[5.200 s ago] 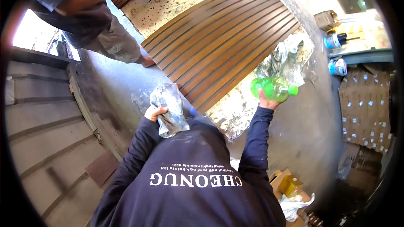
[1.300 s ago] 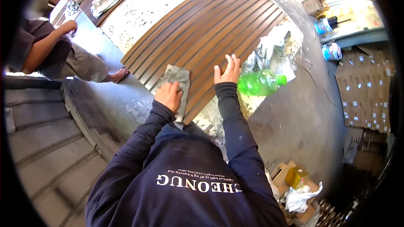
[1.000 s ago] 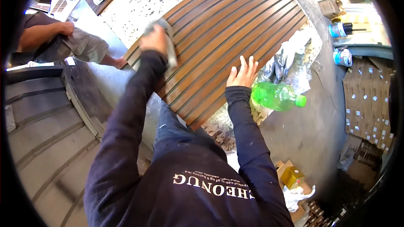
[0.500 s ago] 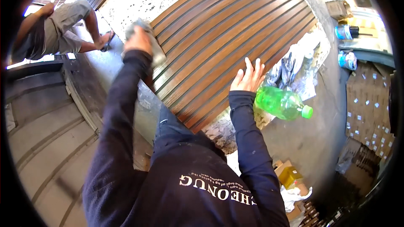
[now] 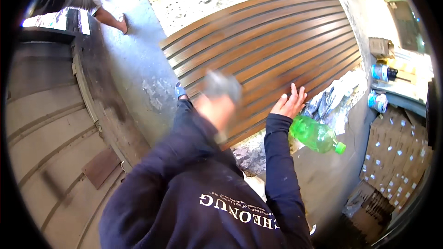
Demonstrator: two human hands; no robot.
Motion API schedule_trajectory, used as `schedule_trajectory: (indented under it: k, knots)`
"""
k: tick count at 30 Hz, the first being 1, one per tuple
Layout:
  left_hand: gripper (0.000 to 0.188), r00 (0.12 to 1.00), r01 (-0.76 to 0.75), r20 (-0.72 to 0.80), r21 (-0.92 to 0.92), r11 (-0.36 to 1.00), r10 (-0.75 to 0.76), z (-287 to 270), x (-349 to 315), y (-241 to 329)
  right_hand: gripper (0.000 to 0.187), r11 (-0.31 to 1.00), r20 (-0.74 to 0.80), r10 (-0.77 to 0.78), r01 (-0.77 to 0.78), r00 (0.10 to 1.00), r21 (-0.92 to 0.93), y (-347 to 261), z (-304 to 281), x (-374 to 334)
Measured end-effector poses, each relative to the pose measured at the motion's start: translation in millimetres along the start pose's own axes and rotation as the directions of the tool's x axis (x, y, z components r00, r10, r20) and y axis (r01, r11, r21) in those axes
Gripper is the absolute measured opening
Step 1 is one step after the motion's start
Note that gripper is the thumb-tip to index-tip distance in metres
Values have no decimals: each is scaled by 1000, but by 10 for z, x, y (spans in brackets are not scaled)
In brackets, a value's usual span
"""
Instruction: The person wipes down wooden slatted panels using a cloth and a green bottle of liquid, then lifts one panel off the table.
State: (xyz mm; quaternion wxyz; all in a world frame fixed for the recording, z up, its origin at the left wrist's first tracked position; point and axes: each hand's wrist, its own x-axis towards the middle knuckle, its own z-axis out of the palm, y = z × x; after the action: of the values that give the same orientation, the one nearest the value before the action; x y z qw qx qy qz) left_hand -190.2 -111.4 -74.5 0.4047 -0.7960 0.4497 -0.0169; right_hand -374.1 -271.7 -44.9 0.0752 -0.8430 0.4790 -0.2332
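Touching grey cloth [image 5: 224, 85] with left hand [image 5: 215, 110] mid-frame, blurring too much to tell grip; covering lower-left part of brown slatted panel [image 5: 277, 41] spanning centre and upper right. Resting right hand [image 5: 289, 104], spread, on panel's lower edge, just beside green bottle [image 5: 316, 134] lying right of centre.
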Motion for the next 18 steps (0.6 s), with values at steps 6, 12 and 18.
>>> schedule_trajectory:
  k: [6, 12, 18]
  knots:
    - [6, 926, -3, -165, -903, 430, -340, 206, 168, -632, 39, 999, 6, -40, 39, 999, 15, -37, -12, -9]
    - [33, 1000, 1, -12, -794, 608, -17, -254, -195, -337, 39, 1000, 23, 3, -2, 1000, -28, 4, 33, -17]
    - [23, 913, -203, -327, -884, 421, -246, 123, 2, -754, 40, 999, 24, 9, -8, 1000, -36, -107, 4, 15]
